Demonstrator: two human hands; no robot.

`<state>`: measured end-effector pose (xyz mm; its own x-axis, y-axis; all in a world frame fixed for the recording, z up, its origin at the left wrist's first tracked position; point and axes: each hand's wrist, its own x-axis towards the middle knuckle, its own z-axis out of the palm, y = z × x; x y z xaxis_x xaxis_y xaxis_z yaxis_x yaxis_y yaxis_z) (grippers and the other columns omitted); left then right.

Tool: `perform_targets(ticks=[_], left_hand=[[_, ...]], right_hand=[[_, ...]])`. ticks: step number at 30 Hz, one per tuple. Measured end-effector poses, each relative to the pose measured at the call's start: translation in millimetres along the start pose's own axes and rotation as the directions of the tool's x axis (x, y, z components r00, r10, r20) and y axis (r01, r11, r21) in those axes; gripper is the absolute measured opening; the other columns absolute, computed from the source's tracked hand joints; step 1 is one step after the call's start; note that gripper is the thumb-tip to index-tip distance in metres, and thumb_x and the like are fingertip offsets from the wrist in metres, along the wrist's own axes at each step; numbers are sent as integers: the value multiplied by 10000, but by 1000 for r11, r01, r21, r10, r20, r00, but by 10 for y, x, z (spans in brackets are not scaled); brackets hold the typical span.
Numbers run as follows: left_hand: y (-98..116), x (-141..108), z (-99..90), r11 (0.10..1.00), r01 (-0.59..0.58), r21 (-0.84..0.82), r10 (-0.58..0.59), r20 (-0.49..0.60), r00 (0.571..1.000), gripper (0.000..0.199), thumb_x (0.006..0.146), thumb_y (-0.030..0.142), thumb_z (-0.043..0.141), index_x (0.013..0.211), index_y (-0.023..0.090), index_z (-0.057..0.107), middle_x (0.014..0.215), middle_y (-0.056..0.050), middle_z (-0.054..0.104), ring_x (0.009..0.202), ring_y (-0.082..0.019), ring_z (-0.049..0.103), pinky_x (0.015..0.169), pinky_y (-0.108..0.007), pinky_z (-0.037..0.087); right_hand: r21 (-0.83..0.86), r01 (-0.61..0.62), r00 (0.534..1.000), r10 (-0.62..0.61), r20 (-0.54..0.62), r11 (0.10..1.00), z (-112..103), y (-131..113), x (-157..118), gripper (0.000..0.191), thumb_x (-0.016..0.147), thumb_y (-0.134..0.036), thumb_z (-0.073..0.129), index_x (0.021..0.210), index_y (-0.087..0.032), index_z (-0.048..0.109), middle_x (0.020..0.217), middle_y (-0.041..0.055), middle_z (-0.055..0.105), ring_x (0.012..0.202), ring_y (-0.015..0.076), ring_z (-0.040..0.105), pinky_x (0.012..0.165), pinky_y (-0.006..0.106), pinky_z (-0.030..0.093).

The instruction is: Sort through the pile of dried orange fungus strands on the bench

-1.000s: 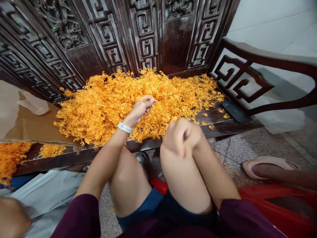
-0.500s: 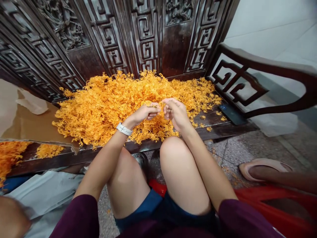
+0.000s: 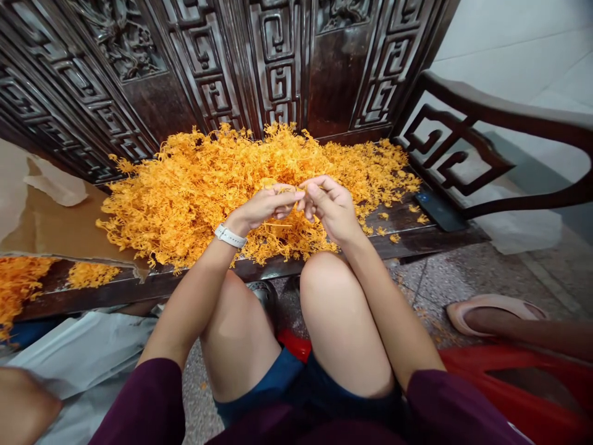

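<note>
A large heap of orange, thin-stemmed, flower-like pieces (image 3: 194, 191) covers the dark wooden bench seat (image 3: 389, 224) in front of me. Above the near side of the heap, my left hand (image 3: 271, 204) is closed, thumb pressed against the fingers, with a bit of orange showing at its grip. My right hand (image 3: 336, 210) pinches with thumb and forefinger at the same spot, and the two sets of fingertips touch. The small orange piece between them is mostly hidden by the fingers. A pale watch band circles my left wrist.
A carved dark backrest (image 3: 152, 111) rises behind the heap. At right are the bench's armrest (image 3: 509, 139) and a dark phone-like slab (image 3: 440, 210). Cardboard (image 3: 65, 228) stands at left, near another person's knee. A sandalled foot (image 3: 491, 315) and red stool (image 3: 509, 377) lie at lower right.
My hands have come together; the fingertips, slightly apart before, now meet. The right hand has turned a little, its fingers reaching over toward the left. The view has shifted slightly.
</note>
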<state>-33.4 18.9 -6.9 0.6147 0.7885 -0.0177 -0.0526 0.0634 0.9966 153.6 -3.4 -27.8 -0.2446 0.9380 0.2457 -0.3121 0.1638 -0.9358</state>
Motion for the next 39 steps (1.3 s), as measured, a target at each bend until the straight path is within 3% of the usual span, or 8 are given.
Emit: perform_targets(ticks=[3,7,12,16,21,28,32,39], left_hand=[[44,-10,29,998,-32,-49,34,39,999,439,947,475,696,622,194,604,499,26,441,449,-65,380,483,-255,250],[37,-3,49,966,-76,-248,104,101,989,473,907,392,684,543,202,449,466,4,515,377,-64,415,469,-261,313],[-1,-2,30,947,-90,-310,129,109,986,415,834,376,723,550,187,486,451,4,551,336,-70,431,428,-248,306],[-3,5,12,952,-107,-287,147,122,982,418,816,357,726,519,183,489,460,-12,573,392,-81,497,500,-251,396],[34,7,30,934,-150,-325,202,130,971,435,834,328,692,483,181,482,457,-19,576,421,-92,534,559,-262,442],[56,1,83,906,-194,-377,219,24,976,431,851,336,684,490,175,510,412,12,479,392,-72,469,507,-231,413],[34,-1,139,876,-209,-434,234,4,972,487,804,363,697,465,186,396,389,36,385,322,-49,359,418,-215,339],[-3,-30,222,900,-84,-428,165,157,974,626,684,458,769,410,216,260,303,47,248,236,-61,261,314,-229,234]], right_hand=[[119,-28,999,26,19,992,10,-23,-15,322,935,-538,787,963,-235,681,719,-30,665,524,77,506,491,242,374],[307,-74,983,18,182,949,-10,-58,-41,287,880,-419,875,999,-237,688,726,-51,630,545,62,481,508,209,388],[351,-128,946,8,323,928,-44,-68,-54,291,863,-416,873,918,-172,723,766,1,679,591,81,572,524,218,444],[274,-39,981,-16,193,961,-8,-58,-51,225,896,-347,859,863,-165,730,683,-25,651,547,56,539,515,191,431],[200,0,991,-27,135,980,20,-53,-23,384,828,-312,920,1153,-202,748,713,-49,692,570,69,584,515,186,449],[28,102,990,-105,91,994,41,-61,-34,281,817,-326,932,894,-165,714,725,-5,742,579,84,621,538,206,492],[69,72,984,-82,161,995,69,-127,-62,284,837,-323,916,855,-170,678,651,-28,684,521,72,563,496,196,449],[250,-96,911,-16,411,963,-29,-187,-127,207,916,-260,840,921,-146,667,634,-43,600,507,66,503,482,197,400]])
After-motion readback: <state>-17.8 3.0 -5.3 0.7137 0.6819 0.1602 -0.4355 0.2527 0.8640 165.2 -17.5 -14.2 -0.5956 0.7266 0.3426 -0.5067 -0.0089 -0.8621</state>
